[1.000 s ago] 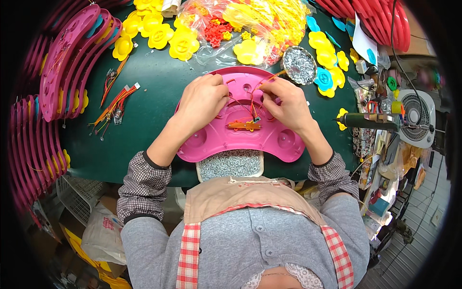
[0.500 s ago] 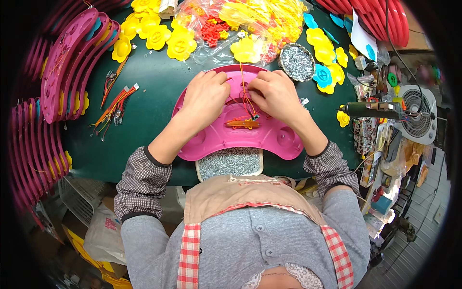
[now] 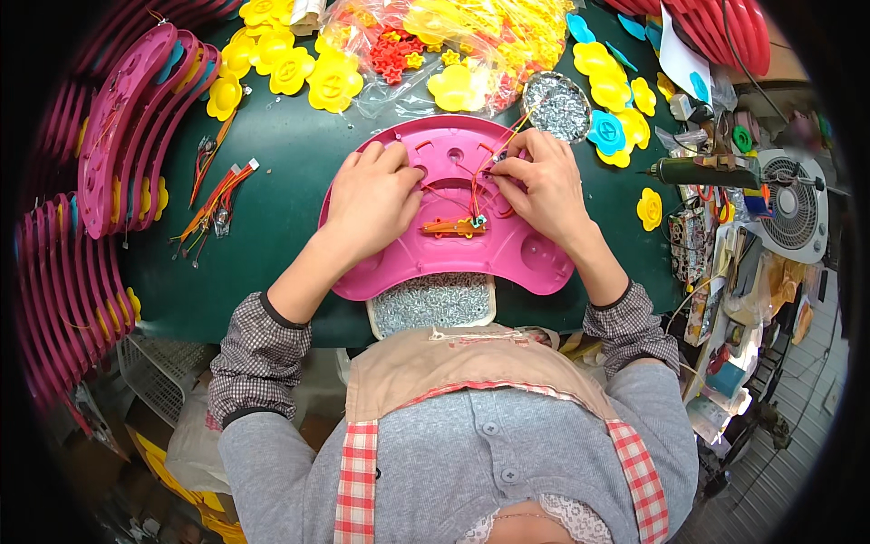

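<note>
Two bare hands of mine are at the curved pink panel (image 3: 408, 260), which lies in front of me on the dark green table (image 3: 281, 172). My left hand (image 3: 373, 192) rests over its left part, fingers bent, the tips near a raised ring; they are partly hidden from this angle, so I can't tell whether they pinch anything. My right hand (image 3: 542, 186) is over the upper right part, thumb and forefinger closed on thin wires (image 3: 475, 186), whose ends stick up past my knuckles. Below them, a small green board (image 3: 478, 220) sits beside an orange strip (image 3: 446, 228) on the panel. A tray (image 3: 493, 313) of silvery bits shows along the panel's near edge, and a round dish (image 3: 589, 111) of similar bits stands just beyond my right hand. Off to my left lie a bundle of coloured leads (image 3: 220, 198) and stacked pink panels (image 3: 116, 140); yellow flower-shaped pieces (image 3: 335, 83) lie beyond.
</note>
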A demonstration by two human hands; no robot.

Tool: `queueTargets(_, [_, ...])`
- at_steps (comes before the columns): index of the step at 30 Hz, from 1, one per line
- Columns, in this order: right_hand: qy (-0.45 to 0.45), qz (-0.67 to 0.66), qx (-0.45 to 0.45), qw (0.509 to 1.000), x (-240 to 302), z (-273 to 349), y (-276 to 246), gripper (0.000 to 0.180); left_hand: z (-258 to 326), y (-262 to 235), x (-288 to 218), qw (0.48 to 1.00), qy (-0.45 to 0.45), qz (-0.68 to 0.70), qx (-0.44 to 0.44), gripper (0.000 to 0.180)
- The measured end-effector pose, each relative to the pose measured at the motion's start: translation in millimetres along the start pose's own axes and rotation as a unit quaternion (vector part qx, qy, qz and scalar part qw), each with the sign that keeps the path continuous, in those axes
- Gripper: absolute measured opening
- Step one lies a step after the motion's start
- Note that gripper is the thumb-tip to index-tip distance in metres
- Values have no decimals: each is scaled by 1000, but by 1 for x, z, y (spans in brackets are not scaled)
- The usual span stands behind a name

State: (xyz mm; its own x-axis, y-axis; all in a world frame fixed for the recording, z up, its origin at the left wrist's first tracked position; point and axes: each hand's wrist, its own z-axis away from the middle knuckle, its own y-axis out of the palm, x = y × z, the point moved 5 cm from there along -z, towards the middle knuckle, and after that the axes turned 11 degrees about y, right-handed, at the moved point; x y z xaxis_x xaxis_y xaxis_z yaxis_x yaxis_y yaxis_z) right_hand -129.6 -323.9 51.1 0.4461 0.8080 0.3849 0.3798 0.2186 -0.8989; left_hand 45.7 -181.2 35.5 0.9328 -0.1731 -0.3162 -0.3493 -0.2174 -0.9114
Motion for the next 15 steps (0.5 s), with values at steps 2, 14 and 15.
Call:
queueTargets(2, [-3, -2, -15, 1000, 1, 0, 2, 13, -4, -4, 2, 999, -17, 50, 5, 20])
queueTargets(14, [-44, 122, 51, 990, 18, 10, 4, 21, -69, 23, -6, 985, 89, -57, -133, 6])
queueTargets(15, [-35, 121, 48, 991, 19, 12, 3, 22, -69, 20, -4, 986, 83, -54, -135, 6])
